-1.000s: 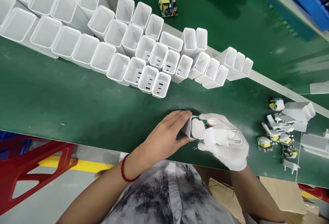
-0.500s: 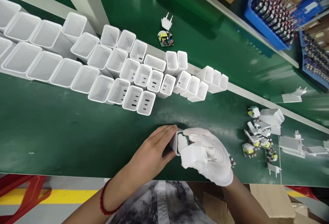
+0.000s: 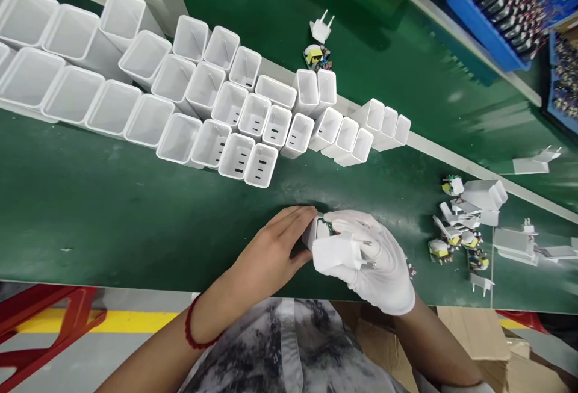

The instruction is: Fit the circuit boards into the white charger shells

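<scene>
Since the first frame, the plug cap (image 3: 335,251) has shifted over the case mouth, hiding more of the circuit board (image 3: 324,228). Our bare left hand (image 3: 273,250) grips the case (image 3: 309,236) over the bench (image 3: 158,224); our gloved right hand (image 3: 382,260) holds the cap. Probably light, stiff, slick; board likely fragile, so grip case walls, not components.

Right hand (image 3: 377,260): covered by a thin white glove (image 3: 389,278), its fabric creased over the back and reaching the wrist. Left hand (image 3: 275,251): left bare, the wrist ringed by a narrow red bracelet (image 3: 188,328) of beaded or braided look. A grey-and-white shirt (image 3: 250,351) blotched with cloudy dark patches is worn, divided down the front by a plain pale band (image 3: 289,339). A pale sleeve edge (image 3: 467,388) is seen on the right arm.
</scene>
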`<act>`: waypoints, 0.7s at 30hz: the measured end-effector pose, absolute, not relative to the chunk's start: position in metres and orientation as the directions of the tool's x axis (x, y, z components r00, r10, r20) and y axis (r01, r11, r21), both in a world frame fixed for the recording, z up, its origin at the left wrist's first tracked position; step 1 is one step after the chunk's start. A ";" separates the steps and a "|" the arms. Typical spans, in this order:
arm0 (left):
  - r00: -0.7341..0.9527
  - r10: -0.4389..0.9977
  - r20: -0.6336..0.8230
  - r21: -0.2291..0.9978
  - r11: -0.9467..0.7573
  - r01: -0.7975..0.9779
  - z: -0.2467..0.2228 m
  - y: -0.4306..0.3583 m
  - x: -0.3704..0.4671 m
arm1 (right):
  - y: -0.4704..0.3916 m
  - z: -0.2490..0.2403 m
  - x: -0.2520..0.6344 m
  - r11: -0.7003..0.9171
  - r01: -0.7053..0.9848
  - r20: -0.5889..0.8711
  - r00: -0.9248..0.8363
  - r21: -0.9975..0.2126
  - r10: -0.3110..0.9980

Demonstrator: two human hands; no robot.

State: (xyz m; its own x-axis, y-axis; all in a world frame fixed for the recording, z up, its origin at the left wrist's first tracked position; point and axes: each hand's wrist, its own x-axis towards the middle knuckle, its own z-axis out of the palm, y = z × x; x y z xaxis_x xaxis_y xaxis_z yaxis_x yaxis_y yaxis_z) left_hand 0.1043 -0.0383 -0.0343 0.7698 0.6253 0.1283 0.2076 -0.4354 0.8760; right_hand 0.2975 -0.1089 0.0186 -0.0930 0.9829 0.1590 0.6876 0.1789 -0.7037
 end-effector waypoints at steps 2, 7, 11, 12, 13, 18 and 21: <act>0.770 0.624 0.131 0.872 -0.443 0.210 -0.033 -0.038 0.105 | -0.109 0.017 0.296 0.165 0.689 0.145 -0.087 -0.706 0.986; 0.777 0.619 0.113 0.860 -0.453 0.236 -0.032 -0.035 0.105 | -0.128 0.004 0.289 -0.109 0.511 -0.026 0.166 -0.853 0.986; 0.759 0.639 0.125 0.845 -0.470 0.256 -0.034 -0.037 0.108 | -0.149 -0.002 0.279 -0.105 0.649 0.205 0.384 -0.754 0.900; 0.750 0.649 0.126 0.838 -0.475 0.269 -0.034 -0.038 0.110 | -0.152 -0.002 0.276 -0.059 0.748 0.292 0.330 -0.661 0.898; 0.741 0.660 0.127 0.830 -0.479 0.284 -0.034 -0.040 0.111 | -0.153 -0.001 0.273 -0.012 0.827 0.359 0.256 -0.562 0.898; 0.726 0.673 0.142 0.803 -0.508 0.314 -0.032 -0.043 0.117 | -0.146 -0.003 0.270 -0.012 0.789 0.352 0.288 -0.614 0.890; 0.757 0.644 0.113 0.812 -0.499 0.302 -0.031 -0.041 0.117 | -0.134 -0.006 0.277 -0.046 0.450 0.093 0.281 -0.892 0.955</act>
